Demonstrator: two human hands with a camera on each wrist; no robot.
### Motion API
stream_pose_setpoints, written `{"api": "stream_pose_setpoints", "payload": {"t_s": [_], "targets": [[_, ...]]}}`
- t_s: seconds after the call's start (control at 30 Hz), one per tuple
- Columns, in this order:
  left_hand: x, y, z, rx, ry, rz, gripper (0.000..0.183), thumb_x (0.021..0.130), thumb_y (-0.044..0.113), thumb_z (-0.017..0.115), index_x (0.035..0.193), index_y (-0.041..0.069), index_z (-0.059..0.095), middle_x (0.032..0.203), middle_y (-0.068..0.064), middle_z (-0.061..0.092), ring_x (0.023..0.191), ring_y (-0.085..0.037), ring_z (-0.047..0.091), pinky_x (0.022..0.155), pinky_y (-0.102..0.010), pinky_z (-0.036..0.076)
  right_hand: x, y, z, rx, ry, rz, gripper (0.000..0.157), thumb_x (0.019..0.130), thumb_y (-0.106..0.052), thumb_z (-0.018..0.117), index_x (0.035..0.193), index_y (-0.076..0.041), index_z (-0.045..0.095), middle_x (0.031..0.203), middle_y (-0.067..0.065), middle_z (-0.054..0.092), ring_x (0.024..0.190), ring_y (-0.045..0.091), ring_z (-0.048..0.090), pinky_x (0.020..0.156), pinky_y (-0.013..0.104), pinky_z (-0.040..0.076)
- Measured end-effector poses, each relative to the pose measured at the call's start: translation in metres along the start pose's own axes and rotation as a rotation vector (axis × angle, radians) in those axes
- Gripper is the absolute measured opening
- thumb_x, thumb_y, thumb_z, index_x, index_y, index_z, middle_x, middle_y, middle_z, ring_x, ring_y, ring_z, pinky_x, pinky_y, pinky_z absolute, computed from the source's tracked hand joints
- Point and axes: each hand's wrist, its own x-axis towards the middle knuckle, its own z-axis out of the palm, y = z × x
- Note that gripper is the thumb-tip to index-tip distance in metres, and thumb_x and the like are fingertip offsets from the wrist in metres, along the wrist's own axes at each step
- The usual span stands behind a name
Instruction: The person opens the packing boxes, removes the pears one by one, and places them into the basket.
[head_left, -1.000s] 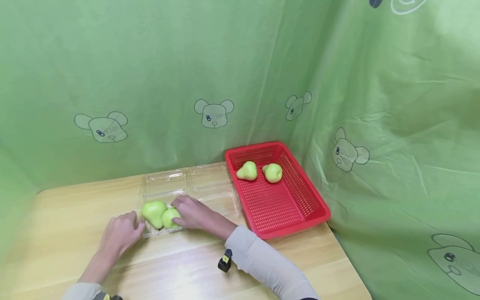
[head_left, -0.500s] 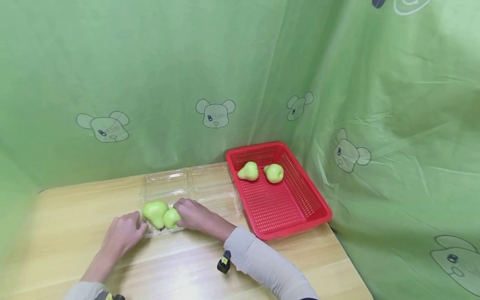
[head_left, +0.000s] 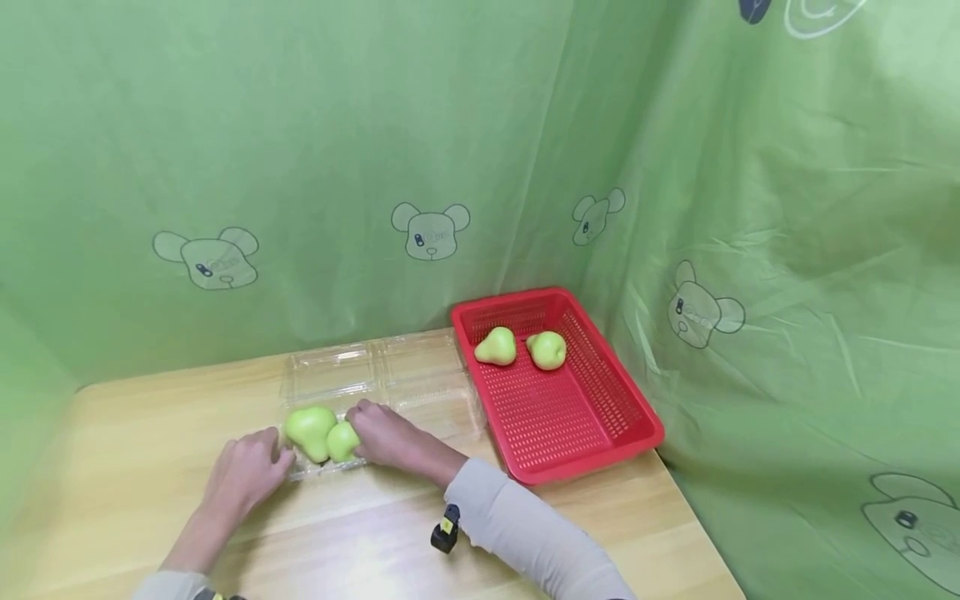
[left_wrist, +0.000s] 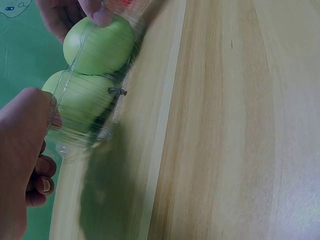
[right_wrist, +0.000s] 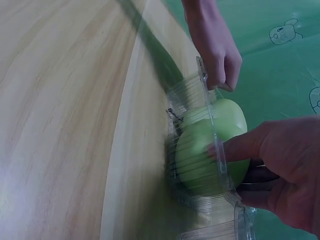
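Note:
Two light green pears lie side by side in a clear plastic clamshell box (right_wrist: 182,95) on the wooden table. My left hand (head_left: 247,475) grips the box's left end, its thumb at the rim in the left wrist view. On the right-hand pear (head_left: 341,442), my right hand (head_left: 384,434) has its thumb at the near side and its fingers behind, holding the fruit inside the box. The left-hand pear (head_left: 311,430) touches it, with a dark stem (left_wrist: 117,92) toward the front wall. Part of the right-hand pear is hidden by my fingers.
Behind the pears the open clear lid (head_left: 330,372) lies flat, with more clear plastic packaging (head_left: 431,392) to its right. A red perforated basket (head_left: 517,467) stands at the right with two pears (head_left: 496,347) in it. A green curtain (head_left: 337,150) closes off the back and right.
Both hands keep their places at the box and pears. The right-hand fingers have shifted only slightly at the pear, and the whole head view has drifted a little.

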Motion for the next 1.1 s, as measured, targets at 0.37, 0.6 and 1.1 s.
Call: {"api": "stream_pose_setpoints", "payload": {"t_s": [0.37, 0.6, 1.1], "targets": [[-0.001, 0.002, -0.003, 0.021, 0.042, 0.009, 0.025, 0.092, 0.021, 0.062, 0.072, 0.014, 0.049, 0.06, 0.001, 0.046, 0.052, -0.013, 0.039, 0.047, -0.022, 0.03, -0.002, -0.003, -0.02, 0.13, 0.0, -0.003, 0.044, 0.082, -0.011, 0.085, 0.123, -0.006, 0.07, 0.109, 0.004, 0.066, 0.085, 0.007, 0.055, 0.069, 0.008, 0.048], [-0.002, 0.001, -0.002, 0.019, 0.075, 0.021, 0.025, 0.091, 0.019, 0.063, 0.071, 0.013, 0.049, 0.058, 0.002, 0.045, 0.05, -0.013, 0.037, 0.046, -0.022, 0.029, -0.006, 0.0, -0.03, 0.149, 0.007, 0.021, 0.053, 0.083, -0.012, 0.084, 0.133, -0.01, 0.066, 0.121, 0.004, 0.066, 0.103, 0.011, 0.061, 0.089, 0.014, 0.054], [-0.001, 0.002, 0.0, 0.02, 0.059, 0.001, 0.025, 0.091, 0.021, 0.062, 0.072, 0.014, 0.049, 0.059, 0.001, 0.045, 0.051, -0.014, 0.038, 0.047, -0.023, 0.03, -0.025, 0.014, -0.056, 0.225, 0.029, 0.014, 0.06, 0.088, -0.014, 0.081, 0.143, -0.012, 0.06, 0.142, 0.009, 0.065, 0.128, 0.022, 0.064, 0.108, 0.028, 0.055]]}}
